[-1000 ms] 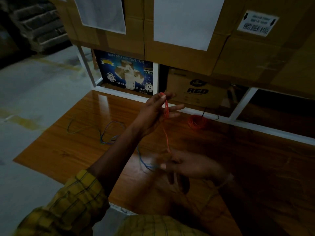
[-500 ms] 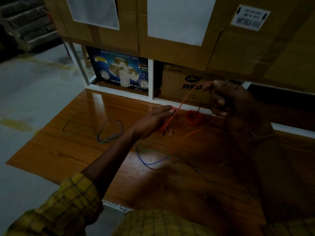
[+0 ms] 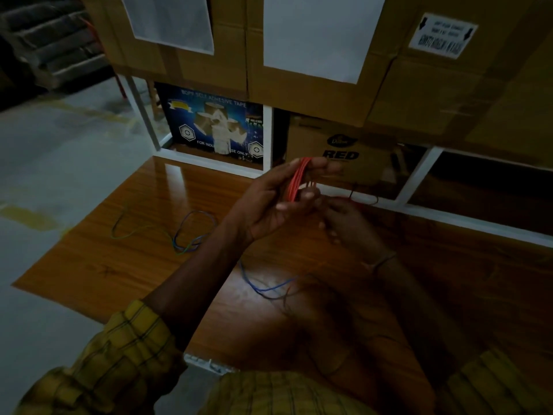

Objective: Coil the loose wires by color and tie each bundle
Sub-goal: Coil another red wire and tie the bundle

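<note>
Right hand [image 3: 347,223] sat in shadow beside the red coil [image 3: 296,184], grip unreadable; left hand [image 3: 269,202] fingers curled round it over the wooden table [image 3: 125,265].

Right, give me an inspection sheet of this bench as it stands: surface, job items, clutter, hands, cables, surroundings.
Surface: glossy orange-brown wooden table, dimly lit.
Job's things: coiled red wire loops held above the table; loose blue and green wires lying at left; loose blue wire near the front.
Clutter: nothing seen.
Hands: left hand grips the red loops; right hand close beside them, its grip too dark to tell.
Cables: thin black wire at the table's far edge.
Surroundings: stacked brown cardboard cartons; blue adhesive-tape box; grey concrete floor.
</note>
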The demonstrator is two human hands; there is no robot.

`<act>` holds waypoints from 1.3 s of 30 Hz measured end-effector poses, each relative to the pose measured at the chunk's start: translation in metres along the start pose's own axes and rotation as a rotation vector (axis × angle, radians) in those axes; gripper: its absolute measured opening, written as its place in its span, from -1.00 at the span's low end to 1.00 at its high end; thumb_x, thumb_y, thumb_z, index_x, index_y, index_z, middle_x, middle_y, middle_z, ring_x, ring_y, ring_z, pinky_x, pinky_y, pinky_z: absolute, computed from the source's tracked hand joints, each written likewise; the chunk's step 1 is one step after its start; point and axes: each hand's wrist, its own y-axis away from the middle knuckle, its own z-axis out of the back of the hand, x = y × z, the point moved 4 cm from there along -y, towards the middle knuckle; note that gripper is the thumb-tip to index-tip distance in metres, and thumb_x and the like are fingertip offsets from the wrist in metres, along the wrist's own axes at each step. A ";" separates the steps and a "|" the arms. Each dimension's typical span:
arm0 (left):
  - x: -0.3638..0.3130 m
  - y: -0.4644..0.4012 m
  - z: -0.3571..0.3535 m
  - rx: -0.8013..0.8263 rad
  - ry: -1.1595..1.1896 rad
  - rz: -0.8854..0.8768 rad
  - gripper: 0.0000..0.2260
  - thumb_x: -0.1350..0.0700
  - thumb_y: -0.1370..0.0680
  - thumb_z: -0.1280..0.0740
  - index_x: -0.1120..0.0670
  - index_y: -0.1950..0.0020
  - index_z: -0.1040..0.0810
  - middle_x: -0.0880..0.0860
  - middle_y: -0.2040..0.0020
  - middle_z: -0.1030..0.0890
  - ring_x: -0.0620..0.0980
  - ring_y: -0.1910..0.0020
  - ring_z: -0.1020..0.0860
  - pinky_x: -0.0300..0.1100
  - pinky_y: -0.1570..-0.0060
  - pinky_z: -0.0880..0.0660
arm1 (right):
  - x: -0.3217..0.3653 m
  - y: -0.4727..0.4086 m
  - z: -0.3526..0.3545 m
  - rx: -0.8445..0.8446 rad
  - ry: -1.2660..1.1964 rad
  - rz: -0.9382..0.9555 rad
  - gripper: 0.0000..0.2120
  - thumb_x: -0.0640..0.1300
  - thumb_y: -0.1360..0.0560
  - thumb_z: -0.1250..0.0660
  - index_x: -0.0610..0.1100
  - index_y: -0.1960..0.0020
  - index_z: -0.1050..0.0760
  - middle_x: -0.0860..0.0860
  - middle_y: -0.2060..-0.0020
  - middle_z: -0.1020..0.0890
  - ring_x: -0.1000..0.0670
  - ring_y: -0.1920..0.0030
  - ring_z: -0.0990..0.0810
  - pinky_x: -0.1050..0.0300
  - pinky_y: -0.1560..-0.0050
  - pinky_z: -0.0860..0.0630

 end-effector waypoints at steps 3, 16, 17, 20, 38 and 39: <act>-0.007 -0.008 0.005 -0.061 0.021 -0.072 -0.58 0.09 -0.80 -0.04 0.32 -0.58 -0.28 0.27 -0.61 -0.36 0.01 0.00 -0.65 -0.29 0.21 -0.63 | -0.014 0.015 -0.029 0.122 -0.011 -0.064 -0.63 0.19 -0.67 -0.20 -0.01 -0.13 -0.67 -0.12 0.30 -0.55 0.05 0.48 -0.46 0.18 0.47 -0.42; -0.004 -0.015 0.038 -0.440 -0.519 -0.029 -0.67 0.10 -0.78 -0.14 0.14 -0.53 -0.35 0.06 -0.61 -0.35 0.25 -0.32 -0.63 0.16 -0.21 -0.65 | 0.054 0.104 -0.043 0.679 -0.022 -0.035 -0.63 -0.26 -0.64 -0.27 -0.19 -0.44 -0.42 -0.12 0.28 -0.68 -0.10 0.24 -0.66 0.06 0.12 -0.58; -0.003 -0.012 0.039 -0.433 -0.569 -0.004 -0.66 0.09 -0.78 -0.15 0.12 -0.54 -0.34 0.07 -0.60 -0.36 0.22 -0.29 -0.64 0.12 -0.17 -0.66 | 0.064 0.103 -0.032 0.634 -0.039 -0.012 -0.64 -0.27 -0.64 -0.25 -0.22 -0.43 -0.42 -0.25 0.36 -0.60 -0.12 0.28 -0.66 0.06 0.12 -0.61; 0.001 -0.005 0.039 -0.353 -0.787 0.083 -0.65 0.00 -0.78 -0.13 0.08 -0.55 -0.33 0.17 -0.39 -0.54 0.13 -0.16 -0.70 0.08 -0.13 -0.64 | 0.082 0.096 -0.002 0.552 -0.089 0.001 -0.70 -0.22 -0.66 -0.24 -0.19 -0.38 -0.52 -0.31 0.41 -0.37 -0.36 0.31 -0.58 -0.34 0.01 -0.65; 0.010 0.020 0.025 0.014 -0.637 0.363 -0.63 -0.02 -0.78 -0.10 0.18 -0.42 -0.48 0.40 -0.41 -0.50 0.22 0.29 -0.43 -0.28 0.55 -0.20 | 0.086 -0.012 0.109 0.177 -0.800 0.071 -0.87 -0.11 -0.52 -0.36 -0.17 0.02 -0.54 0.13 0.50 -0.33 0.14 0.54 -0.14 0.35 0.51 -0.20; 0.011 0.021 0.025 0.055 -0.570 0.360 -0.63 -0.01 -0.78 -0.08 0.19 -0.42 -0.48 0.37 -0.42 -0.51 0.20 0.31 -0.45 -0.28 0.56 -0.19 | 0.081 -0.019 0.111 0.136 -0.770 0.073 -0.86 -0.09 -0.52 -0.37 -0.16 0.00 -0.52 0.13 0.50 -0.34 0.15 0.54 -0.18 0.34 0.51 -0.20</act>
